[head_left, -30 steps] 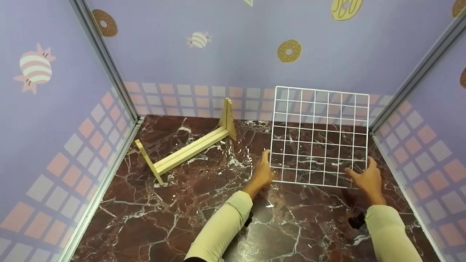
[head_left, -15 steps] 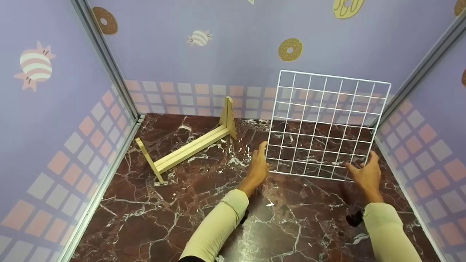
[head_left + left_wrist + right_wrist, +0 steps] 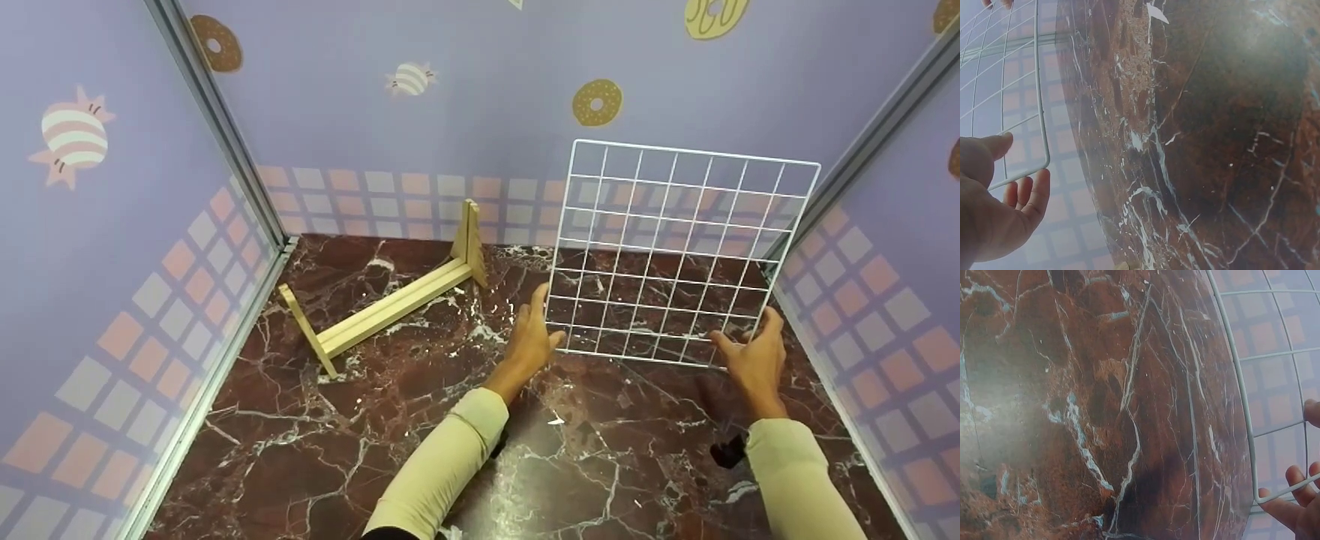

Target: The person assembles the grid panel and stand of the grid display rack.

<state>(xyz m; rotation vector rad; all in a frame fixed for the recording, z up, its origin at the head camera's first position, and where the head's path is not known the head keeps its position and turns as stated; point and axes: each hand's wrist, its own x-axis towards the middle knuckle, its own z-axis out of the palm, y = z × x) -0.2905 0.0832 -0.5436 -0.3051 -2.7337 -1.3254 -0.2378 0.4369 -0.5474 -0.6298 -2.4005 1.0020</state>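
Note:
A square white wire grid panel [image 3: 697, 152] stands tilted up near the back wall, held by both hands in the head view. My left hand [image 3: 531, 337] grips its left side wire near the lower corner. In the left wrist view, the left thumb is on one side of the grid panel [image 3: 1040, 101] and the curled fingers are at its edge wire. My right hand [image 3: 756, 364] holds the opposite side near its lower corner. The right wrist view shows right fingers around the edge wire of the grid panel [image 3: 1239, 371], the hand partly cut off.
A pale wooden frame [image 3: 397, 310], two end pieces joined by a long bar, lies on the dark red marbled surface [image 3: 315, 450] to the left. Lilac patterned walls [image 3: 480, 112] enclose the back and both sides. A small white scrap [image 3: 556, 421] lies in front of the panel.
The grid panel has tilted further upright, its top edge rising and its upper right corner shifting right. Both hands have kept hold, the left moving slightly up and left. The wooden frame has stayed put.

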